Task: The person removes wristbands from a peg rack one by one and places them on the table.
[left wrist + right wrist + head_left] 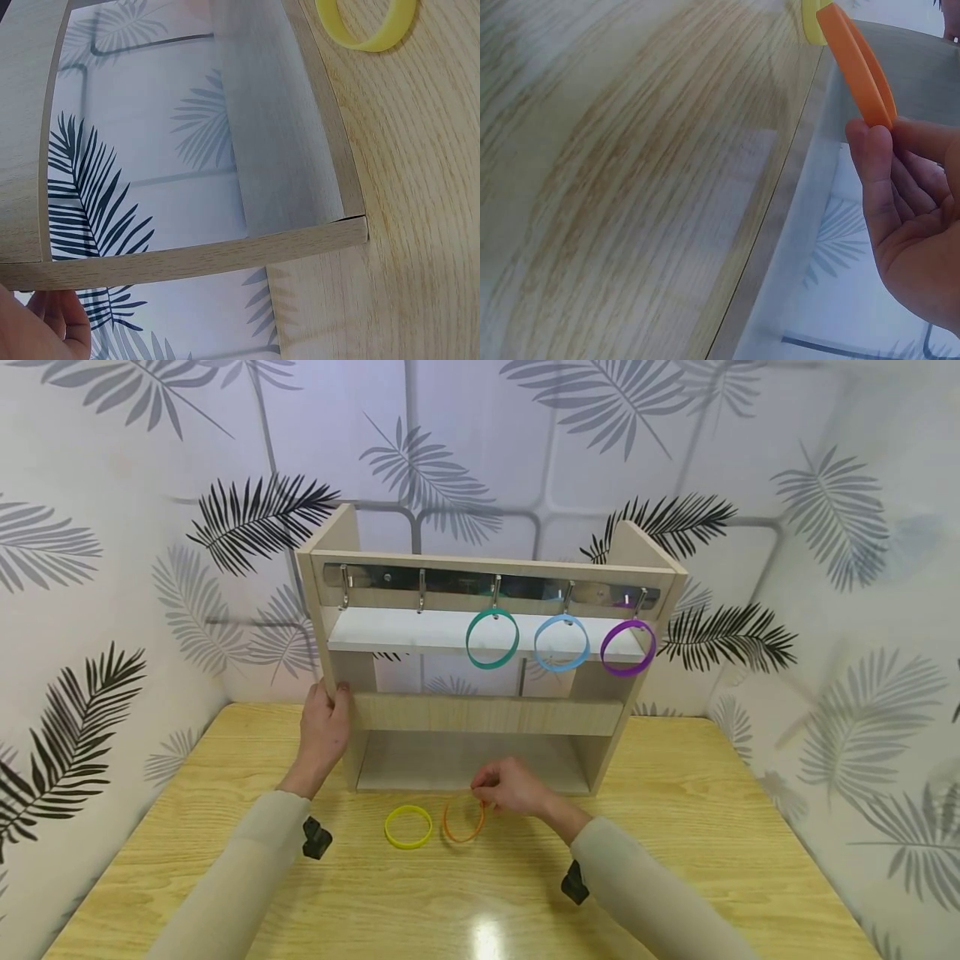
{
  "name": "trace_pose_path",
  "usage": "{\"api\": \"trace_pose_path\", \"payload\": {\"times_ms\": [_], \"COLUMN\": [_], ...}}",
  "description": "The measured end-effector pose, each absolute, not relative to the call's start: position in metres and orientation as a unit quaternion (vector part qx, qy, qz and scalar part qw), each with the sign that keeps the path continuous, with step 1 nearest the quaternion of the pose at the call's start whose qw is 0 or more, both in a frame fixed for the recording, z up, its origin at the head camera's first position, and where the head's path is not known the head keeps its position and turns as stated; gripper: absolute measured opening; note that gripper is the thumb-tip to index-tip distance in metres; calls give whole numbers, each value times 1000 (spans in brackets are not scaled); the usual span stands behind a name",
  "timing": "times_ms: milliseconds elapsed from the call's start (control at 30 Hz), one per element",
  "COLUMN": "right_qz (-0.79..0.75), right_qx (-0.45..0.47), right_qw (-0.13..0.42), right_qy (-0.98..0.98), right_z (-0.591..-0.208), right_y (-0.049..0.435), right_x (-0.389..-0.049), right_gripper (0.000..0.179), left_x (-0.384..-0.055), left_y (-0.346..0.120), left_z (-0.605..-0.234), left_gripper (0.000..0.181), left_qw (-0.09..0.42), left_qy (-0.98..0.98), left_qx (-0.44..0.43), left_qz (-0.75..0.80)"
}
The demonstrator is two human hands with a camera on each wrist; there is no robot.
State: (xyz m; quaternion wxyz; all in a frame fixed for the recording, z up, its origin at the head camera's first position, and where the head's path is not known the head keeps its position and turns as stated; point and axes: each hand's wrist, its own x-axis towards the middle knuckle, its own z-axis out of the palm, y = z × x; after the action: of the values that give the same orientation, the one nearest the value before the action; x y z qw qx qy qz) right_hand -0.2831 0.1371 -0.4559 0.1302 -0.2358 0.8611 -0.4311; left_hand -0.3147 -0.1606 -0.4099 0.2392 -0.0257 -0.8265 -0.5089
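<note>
Between thumb and fingertips, my right hand [513, 787] pinches an orange silicone wristband [864, 71], which is raised from the table in front of the shelf's lower board. My left hand [325, 727] grips the left side panel of a pale wooden shelf [480, 714]; in the left wrist view its fingers [64, 319] curl at the panel's edge. A yellow wristband [408, 845] lies flat on the table, left of the orange one. Green [492, 666], light blue [561, 668] and purple [628, 671] wristbands hang from the shelf's middle and right hooks.
A metal hook rail [442, 581] runs along the shelf's upper front; its two left hooks [422, 589] carry no band. The shelf stands on a wood-grain table [420, 910], before a wall [480, 435] with a leaf pattern.
</note>
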Motion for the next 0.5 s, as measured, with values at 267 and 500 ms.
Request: {"api": "trace_pose_path", "payload": {"times_ms": [267, 500], "right_qz": [-423, -414], "right_qx": [-234, -222], "right_qw": [135, 145], "right_qy": [865, 871], "right_z": [-463, -462], "right_y": [137, 134], "right_x": [-287, -289], "right_gripper": [17, 19], "left_x": [-313, -312], "left_y": [-160, -159], "left_z": [-409, -408], "left_gripper": [48, 50], "left_qw": [244, 246], "left_qy": [-826, -827], "left_qx": [-27, -25], "left_qz": [-508, -505]}}
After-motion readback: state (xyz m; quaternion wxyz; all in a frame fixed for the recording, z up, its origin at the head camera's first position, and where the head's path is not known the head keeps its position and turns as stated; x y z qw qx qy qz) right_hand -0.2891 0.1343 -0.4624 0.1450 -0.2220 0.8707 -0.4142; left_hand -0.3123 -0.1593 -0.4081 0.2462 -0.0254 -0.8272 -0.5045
